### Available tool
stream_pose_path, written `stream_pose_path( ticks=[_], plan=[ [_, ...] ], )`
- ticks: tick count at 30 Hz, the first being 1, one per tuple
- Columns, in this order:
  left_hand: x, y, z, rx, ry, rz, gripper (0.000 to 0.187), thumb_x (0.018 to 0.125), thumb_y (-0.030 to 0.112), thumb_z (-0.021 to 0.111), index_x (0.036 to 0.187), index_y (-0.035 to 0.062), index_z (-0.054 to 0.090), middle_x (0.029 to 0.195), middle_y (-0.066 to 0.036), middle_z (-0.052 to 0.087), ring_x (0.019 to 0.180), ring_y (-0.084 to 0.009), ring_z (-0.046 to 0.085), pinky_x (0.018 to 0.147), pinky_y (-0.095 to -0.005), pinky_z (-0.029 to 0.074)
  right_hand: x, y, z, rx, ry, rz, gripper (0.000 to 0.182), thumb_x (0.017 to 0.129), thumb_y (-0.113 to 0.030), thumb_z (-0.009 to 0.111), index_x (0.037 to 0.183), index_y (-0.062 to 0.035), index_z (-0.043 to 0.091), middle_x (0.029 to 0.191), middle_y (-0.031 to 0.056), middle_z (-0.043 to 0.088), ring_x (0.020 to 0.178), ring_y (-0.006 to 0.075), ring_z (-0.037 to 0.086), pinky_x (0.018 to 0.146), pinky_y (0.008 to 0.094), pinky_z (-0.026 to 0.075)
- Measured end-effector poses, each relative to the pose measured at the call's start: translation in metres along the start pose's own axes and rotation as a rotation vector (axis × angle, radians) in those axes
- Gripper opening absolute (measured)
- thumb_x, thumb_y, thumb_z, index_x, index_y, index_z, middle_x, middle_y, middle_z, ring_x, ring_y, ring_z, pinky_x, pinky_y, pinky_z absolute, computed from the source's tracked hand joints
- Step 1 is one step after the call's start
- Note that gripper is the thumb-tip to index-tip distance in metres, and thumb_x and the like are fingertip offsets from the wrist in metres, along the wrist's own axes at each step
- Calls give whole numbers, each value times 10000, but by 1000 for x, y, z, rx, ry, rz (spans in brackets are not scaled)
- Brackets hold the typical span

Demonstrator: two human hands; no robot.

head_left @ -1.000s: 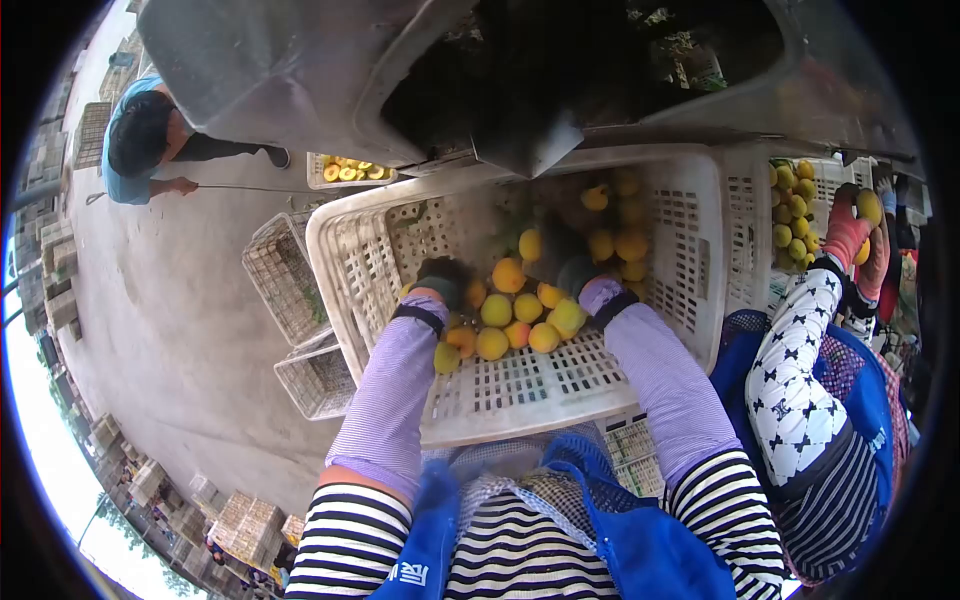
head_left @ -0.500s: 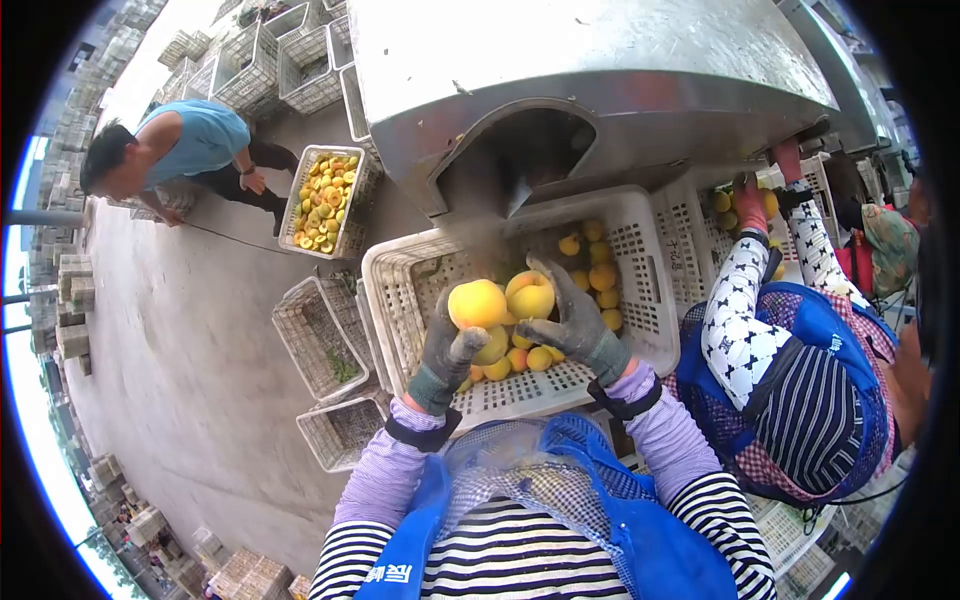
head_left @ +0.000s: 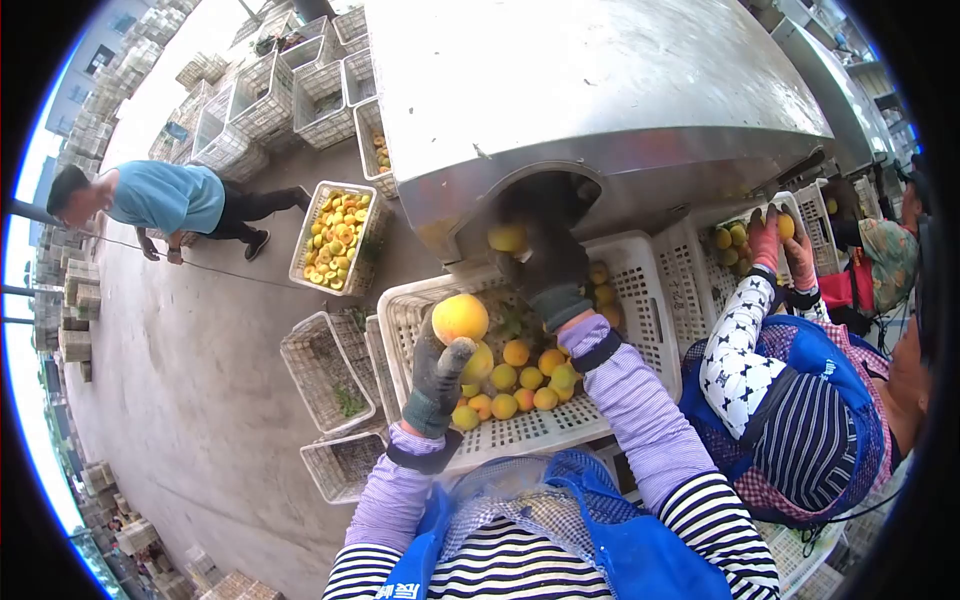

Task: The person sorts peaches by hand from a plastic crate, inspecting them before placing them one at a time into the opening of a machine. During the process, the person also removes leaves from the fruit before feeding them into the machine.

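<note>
The left hand (head_left: pixel 437 375) grips a peach (head_left: pixel 460 318) above the crate (head_left: pixel 650 290). The right hand (head_left: pixel 548 268) closes on another peach (head_left: pixel 507 238) at the machine (head_left: pixel 600 90) mouth; it is best fed gently, fingers clear.

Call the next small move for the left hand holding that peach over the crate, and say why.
Probably lift the peach toward the machine opening. The left hand grips it above the white crate, while the right hand is already at the dark opening with another peach. The opening looks narrow, so the left may have to wait its turn.
</note>
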State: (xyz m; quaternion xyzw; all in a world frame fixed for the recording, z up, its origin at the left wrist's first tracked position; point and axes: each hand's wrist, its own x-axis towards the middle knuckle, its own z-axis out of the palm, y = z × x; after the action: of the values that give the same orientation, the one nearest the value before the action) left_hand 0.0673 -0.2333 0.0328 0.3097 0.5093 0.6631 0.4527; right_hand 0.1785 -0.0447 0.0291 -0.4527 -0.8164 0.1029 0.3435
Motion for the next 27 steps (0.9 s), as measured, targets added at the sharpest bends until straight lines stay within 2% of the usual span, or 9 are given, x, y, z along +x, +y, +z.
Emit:
stream_pose_path(
  ticks=[4, 10, 13, 15, 18, 21, 23, 25, 27],
  plan=[
    [-2, 17, 9, -35, 21, -12, 875, 823, 424, 750, 1454, -31, 348, 1281, -131, 545, 1153, -217, 548, 990, -345, 464, 9, -10, -3, -18, -21, 33, 506, 739, -447, 762, 1098, -116, 632, 991, 133, 665, 885, 362, 649, 725, 467, 539],
    [3, 9, 5, -56, 33, 12, 835, 848, 378, 722, 1459, -38, 333, 1303, -148, 533, 1181, -225, 540, 1010, -351, 457, 46, -10, 16, -32, 18, -176, 596, 736, -476, 776, 1118, -48, 613, 987, 154, 644, 853, 352, 644, 723, 472, 530],
    [8, 7, 7, -163, -17, -27, 715, 939, 410, 578, 1462, -17, 340, 1311, -155, 536, 1177, -234, 557, 994, -361, 478, 47, -16, -8, 71, -68, 3, 691, 723, -473, 804, 1198, -16, 596, 963, 152, 627, 896, 325, 629, 784, 461, 515],
    [15, 12, 17, -282, -55, -51, 642, 989, 412, 495, 1456, -4, 349, 1301, -162, 547, 1141, -244, 591, 966, -371, 507, 24, -15, -41, 436, -296, 54, 728, 713, -441, 827, 1252, -18, 579, 1020, 155, 623, 975, 320, 611, 852, 454, 502],
    [28, 30, 40, -360, -75, -58, 573, 995, 400, 468, 1388, -16, 439, 1279, -168, 572, 1141, -247, 597, 988, -374, 495, -14, -24, -70, 550, -353, -135, 797, 691, -431, 846, 1329, -59, 545, 1150, 152, 606, 1057, 333, 605, 919, 434, 496],
    [32, 14, 33, -316, -161, -149, 519, 1010, 391, 442, 1339, -9, 488, 1229, -163, 606, 1081, -245, 631, 955, -359, 518, -36, -19, -72, 480, -295, -195, 812, 680, -412, 847, 1347, -69, 534, 1236, 158, 578, 1109, 340, 593, 938, 421, 500],
    [26, 9, 34, 174, -94, 196, 483, 998, 352, 522, 1316, -12, 520, 1207, -148, 624, 1078, -226, 623, 930, -332, 510, -47, -16, -70, 438, -266, -174, 796, 680, -390, 844, 1337, -60, 537, 1240, 161, 574, 1109, 338, 592, 929, 415, 505],
    [21, 2, 35, 137, -25, 84, 490, 980, 323, 587, 1317, -29, 530, 1241, -160, 615, 1136, -239, 594, 974, -341, 471, -55, -19, -82, 374, -242, -147, 775, 682, -366, 840, 1325, -53, 542, 1211, 161, 586, 1079, 337, 605, 908, 408, 513],
    [25, -1, 37, 232, -31, 93, 467, 967, 288, 617, 1303, -25, 531, 1180, -130, 634, 1057, -191, 610, 894, -305, 497, -58, -21, -85, 310, -206, -112, 729, 690, -360, 835, 1291, -53, 560, 1156, 151, 602, 1033, 331, 620, 865, 414, 525]
  ],
)
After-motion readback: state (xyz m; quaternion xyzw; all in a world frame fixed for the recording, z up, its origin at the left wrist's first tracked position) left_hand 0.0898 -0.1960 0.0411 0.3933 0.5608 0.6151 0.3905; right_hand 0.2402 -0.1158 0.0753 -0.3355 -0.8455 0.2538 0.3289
